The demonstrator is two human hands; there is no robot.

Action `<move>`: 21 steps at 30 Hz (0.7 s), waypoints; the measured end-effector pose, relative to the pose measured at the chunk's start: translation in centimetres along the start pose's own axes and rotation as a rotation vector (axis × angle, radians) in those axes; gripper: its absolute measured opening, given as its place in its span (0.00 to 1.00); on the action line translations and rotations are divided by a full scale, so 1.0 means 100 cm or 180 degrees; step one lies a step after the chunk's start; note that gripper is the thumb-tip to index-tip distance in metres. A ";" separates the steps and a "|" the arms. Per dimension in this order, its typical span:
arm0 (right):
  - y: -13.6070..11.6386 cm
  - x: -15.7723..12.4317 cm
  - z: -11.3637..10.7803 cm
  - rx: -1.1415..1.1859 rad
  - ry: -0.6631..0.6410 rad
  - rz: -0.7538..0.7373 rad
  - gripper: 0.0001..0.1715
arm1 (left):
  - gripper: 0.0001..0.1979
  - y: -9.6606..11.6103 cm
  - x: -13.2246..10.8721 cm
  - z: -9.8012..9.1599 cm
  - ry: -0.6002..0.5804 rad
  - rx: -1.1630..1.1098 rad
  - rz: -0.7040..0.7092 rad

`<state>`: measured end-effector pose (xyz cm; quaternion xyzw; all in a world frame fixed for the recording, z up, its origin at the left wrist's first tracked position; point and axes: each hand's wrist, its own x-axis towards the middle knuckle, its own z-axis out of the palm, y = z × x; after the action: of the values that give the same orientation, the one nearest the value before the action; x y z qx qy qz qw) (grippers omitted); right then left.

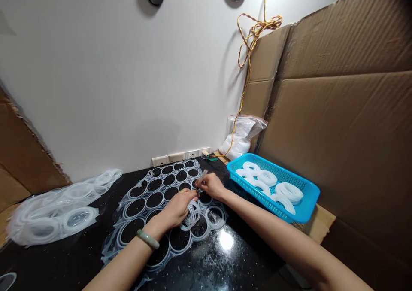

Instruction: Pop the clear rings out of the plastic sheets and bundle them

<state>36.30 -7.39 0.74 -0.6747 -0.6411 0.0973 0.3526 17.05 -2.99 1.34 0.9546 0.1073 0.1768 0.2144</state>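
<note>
A translucent white sheet (145, 196) with rows of large round holes lies on the black tabletop. Over its right part is my left hand (180, 206), its fingers closed and bent downward. A loose bundle of thin white rings (193, 217) hangs under that palm and appears gripped by it. Close by, the fingertips of my right hand (211, 185) pinch a small translucent strip (202, 176) that points up. The fingertips of both hands nearly meet at the sheet; what lies between them is partly hidden. A single ring outline (215, 217) rests at the sheet's right edge.
On the right a blue plastic basket (309, 205) holds several bundles of white rings (267, 177). Behind it sits a clear bag (240, 143). More translucent sheets (51, 213) are piled left. Sockets (192, 154) and a yellow twisted cable (243, 89) line the wall; cardboard (341, 132) stands right.
</note>
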 end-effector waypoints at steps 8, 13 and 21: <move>0.012 0.044 0.005 0.1339 0.0313 0.0651 0.07 | 0.16 -0.024 0.010 -0.010 0.0192 -0.0059 -0.0111; 0.031 0.064 0.021 0.1162 0.0272 0.0647 0.09 | 0.16 -0.046 0.028 -0.016 0.0157 0.0189 0.0089; 0.045 0.069 0.024 0.0908 0.0209 0.0664 0.07 | 0.17 -0.058 0.029 -0.012 0.0114 0.0395 0.0084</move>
<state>39.60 0.20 -1.51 -0.6835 -0.5356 0.2011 0.4534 18.49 3.40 0.58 0.9641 0.1093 0.1897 0.1504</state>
